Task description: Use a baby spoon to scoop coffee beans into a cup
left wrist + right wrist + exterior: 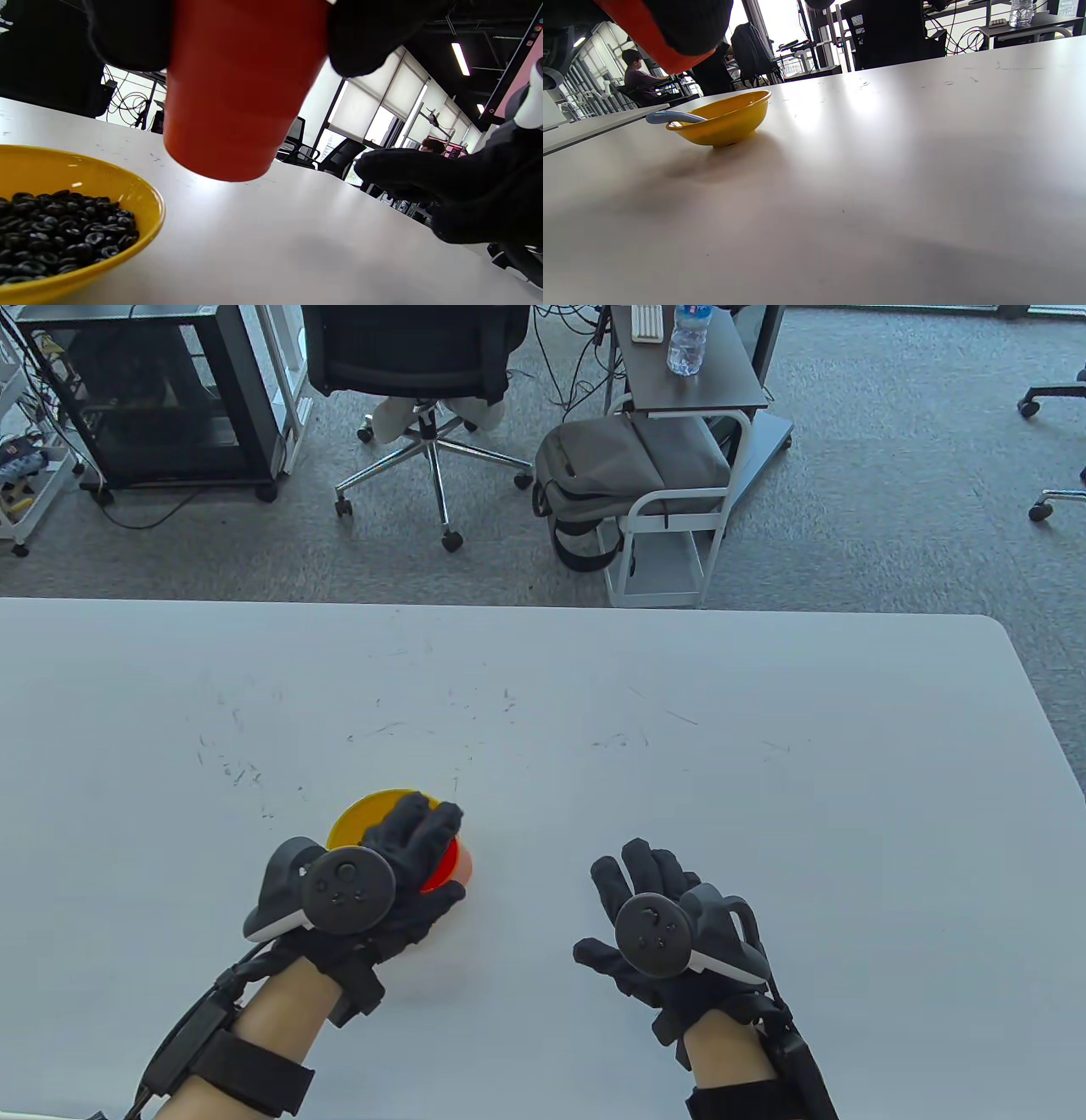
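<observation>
– What was held by the left hand (399, 874)?

– A red cup (237, 89) was gripped by it. The cup was held from above, with gloved fingers (127, 38) wrapped on both sides of it. In the left wrist view the cup's bottom was seen lifted off the white table (594, 712). It was tipped a little.

– Where was the cup kept?

– It was held just beside the yellow bowl (80, 220), on the bowl's right side in the table view. Part of the bowl was hidden under the hand there.

– What was found in the bowl?

– Dark coffee beans (55, 228) were piled inside it. A light blue baby spoon (670, 117) was laid in the bowl too. Its handle was seen sticking out over the rim in the right wrist view. The scoop end could not be seen.

– And the right hand (653, 933)?

– Nothing was held by it. Its fingers were spread out and it was kept low over the table, well apart from the bowl. Whether the table was touched by it could not be told.

– Was anything else seen?

– A black chair (416, 381) and a gray bag (611, 466) were seen on the floor past the table. A water bottle (687, 339) was stood on a small cart.
</observation>
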Motion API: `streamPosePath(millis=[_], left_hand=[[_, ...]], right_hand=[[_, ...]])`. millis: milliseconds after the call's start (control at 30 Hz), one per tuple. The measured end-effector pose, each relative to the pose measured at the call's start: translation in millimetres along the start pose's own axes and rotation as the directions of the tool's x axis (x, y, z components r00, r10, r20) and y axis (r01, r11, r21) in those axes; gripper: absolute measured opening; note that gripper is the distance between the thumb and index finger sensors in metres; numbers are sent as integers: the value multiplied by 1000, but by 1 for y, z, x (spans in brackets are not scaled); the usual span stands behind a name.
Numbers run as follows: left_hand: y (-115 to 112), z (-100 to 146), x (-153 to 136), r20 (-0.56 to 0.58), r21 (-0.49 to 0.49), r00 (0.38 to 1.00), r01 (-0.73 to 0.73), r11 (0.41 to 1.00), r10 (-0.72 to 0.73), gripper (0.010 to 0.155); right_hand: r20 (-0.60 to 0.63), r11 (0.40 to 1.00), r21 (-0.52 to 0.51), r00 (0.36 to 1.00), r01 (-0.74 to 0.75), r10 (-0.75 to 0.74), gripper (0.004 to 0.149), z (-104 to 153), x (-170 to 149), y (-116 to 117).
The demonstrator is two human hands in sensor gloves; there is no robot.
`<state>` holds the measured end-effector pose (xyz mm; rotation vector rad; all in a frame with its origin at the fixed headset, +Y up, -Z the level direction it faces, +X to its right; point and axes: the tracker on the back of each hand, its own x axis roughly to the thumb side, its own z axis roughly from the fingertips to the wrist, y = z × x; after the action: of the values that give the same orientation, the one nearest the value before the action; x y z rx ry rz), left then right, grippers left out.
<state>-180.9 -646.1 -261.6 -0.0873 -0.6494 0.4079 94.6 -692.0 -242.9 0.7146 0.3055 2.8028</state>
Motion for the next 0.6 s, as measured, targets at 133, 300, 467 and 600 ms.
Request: streamPosePath(millis=[133,300,467,600], left_hand=[[-29,-11,15,42,-78,999,2,997,1,75],[-61,-20,20,51,-173,998,53,983,-44,75],[-76,-21,17,50,-205,998,55,977,-46,75],[-80,-20,15,47,-220,998,46,974,-37,75]], right_hand=[[0,1000,-4,1000,3,-3,87,1,-2,-1],[1,1000,-5,1000,3,-3,87,0,-3,-1],[5,1000,1,1000,1,-1,87,0,-2,-1],[2,1000,12,1000,2,-2,87,-1,-2,0]])
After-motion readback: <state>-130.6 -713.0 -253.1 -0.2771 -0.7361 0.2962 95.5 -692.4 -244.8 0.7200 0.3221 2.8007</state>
